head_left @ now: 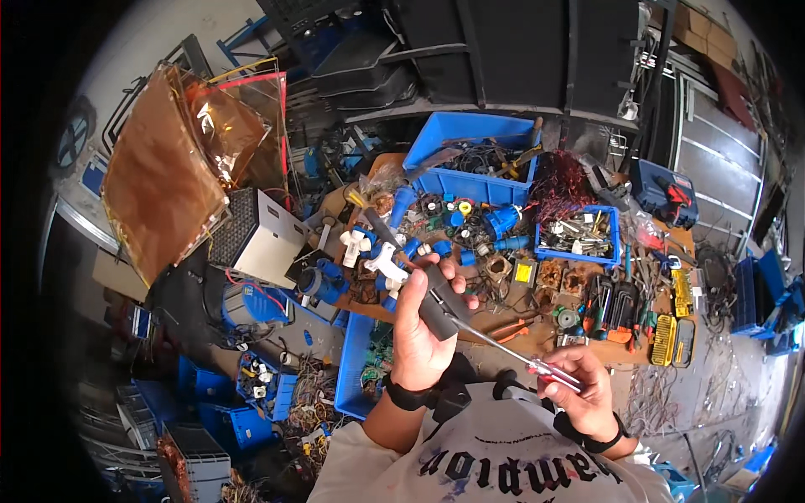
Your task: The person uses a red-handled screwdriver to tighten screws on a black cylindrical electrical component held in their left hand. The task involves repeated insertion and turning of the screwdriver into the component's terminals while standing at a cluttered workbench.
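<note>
My left hand (423,335) is wrapped round a black cylindrical part (438,306), held up in front of my chest. A white plastic bracket (387,264) shows just beyond my left fingers; I cannot tell whether it is joined to the black part. In my right hand (587,392) is a screwdriver (555,375) with a red handle, pinched between thumb and fingers. Its metal shaft slants up to the left, and the tip meets the black part, where the exact contact is too small to make out.
Beyond my hands the cluttered workbench (482,334) carries a large blue crate (470,186) of cables, a smaller blue tray (616,243) of metal pieces, pliers (513,327) and yellow bit cases (664,339). Brown sheet panels (163,180) stand left. Blue bins (251,426) and wires cover the lower left.
</note>
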Action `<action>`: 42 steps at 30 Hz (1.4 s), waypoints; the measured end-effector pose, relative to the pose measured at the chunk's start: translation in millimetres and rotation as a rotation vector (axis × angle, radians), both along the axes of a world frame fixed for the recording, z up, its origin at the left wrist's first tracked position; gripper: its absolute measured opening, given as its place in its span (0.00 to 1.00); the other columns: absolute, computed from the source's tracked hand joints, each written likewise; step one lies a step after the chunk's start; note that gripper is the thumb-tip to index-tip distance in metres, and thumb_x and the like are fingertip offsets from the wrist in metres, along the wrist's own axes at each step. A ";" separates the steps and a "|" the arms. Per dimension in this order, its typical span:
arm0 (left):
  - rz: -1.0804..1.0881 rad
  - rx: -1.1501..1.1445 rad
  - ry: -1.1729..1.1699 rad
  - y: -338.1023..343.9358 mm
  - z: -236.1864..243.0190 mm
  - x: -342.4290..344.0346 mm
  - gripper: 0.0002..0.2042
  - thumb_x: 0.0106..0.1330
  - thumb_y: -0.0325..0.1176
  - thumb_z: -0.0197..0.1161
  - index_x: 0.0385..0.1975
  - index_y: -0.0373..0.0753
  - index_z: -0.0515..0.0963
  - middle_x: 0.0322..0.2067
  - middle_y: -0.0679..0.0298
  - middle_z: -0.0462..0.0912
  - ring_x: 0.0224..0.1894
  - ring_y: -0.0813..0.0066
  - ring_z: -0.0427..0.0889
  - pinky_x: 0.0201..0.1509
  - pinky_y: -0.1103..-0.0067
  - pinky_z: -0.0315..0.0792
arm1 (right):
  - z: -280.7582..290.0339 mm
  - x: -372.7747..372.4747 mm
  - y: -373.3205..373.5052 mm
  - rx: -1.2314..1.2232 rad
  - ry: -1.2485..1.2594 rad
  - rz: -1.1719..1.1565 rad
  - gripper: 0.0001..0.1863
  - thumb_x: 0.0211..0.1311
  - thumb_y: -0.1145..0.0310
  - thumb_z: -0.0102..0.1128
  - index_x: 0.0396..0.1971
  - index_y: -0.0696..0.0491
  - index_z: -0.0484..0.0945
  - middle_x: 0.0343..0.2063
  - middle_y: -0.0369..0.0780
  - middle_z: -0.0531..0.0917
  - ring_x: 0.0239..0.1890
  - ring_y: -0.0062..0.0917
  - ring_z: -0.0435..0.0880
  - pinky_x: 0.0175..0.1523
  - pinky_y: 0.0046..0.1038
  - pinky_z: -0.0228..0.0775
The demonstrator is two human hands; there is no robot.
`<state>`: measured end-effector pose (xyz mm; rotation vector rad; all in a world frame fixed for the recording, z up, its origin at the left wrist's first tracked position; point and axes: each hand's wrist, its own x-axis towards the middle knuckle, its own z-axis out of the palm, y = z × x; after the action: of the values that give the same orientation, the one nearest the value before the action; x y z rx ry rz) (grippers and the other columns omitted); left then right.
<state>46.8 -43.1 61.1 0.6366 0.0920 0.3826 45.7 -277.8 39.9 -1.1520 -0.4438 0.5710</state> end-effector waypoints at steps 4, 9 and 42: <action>0.050 0.084 -0.027 -9.2 -1.8 11.0 0.16 0.67 0.46 0.56 0.47 0.43 0.70 0.37 0.66 0.71 0.39 0.75 0.71 0.39 0.72 0.70 | 2.8 -2.1 2.6 -0.036 -0.019 -0.062 0.16 0.61 0.77 0.59 0.47 0.59 0.68 0.41 0.40 0.81 0.39 0.15 0.78 0.45 0.19 0.70; 0.073 0.107 -0.099 -18.4 -2.0 17.0 0.16 0.68 0.44 0.55 0.49 0.43 0.68 0.38 0.66 0.70 0.39 0.75 0.70 0.39 0.72 0.70 | 12.4 -2.2 -1.3 -0.102 -0.042 -0.101 0.16 0.62 0.76 0.59 0.48 0.59 0.67 0.41 0.40 0.82 0.39 0.15 0.77 0.45 0.19 0.70; -0.003 0.191 -0.239 -24.5 -6.4 2.0 0.25 0.66 0.58 0.50 0.54 0.49 0.62 0.44 0.66 0.67 0.39 0.74 0.72 0.38 0.70 0.72 | -4.5 -27.5 11.0 0.011 0.000 -0.105 0.21 0.62 0.69 0.61 0.50 0.59 0.65 0.44 0.42 0.79 0.40 0.15 0.74 0.46 0.18 0.65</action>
<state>48.8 -67.5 54.7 0.7739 -0.1752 0.4649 18.2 -266.8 35.4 -1.1581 -0.3832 0.4768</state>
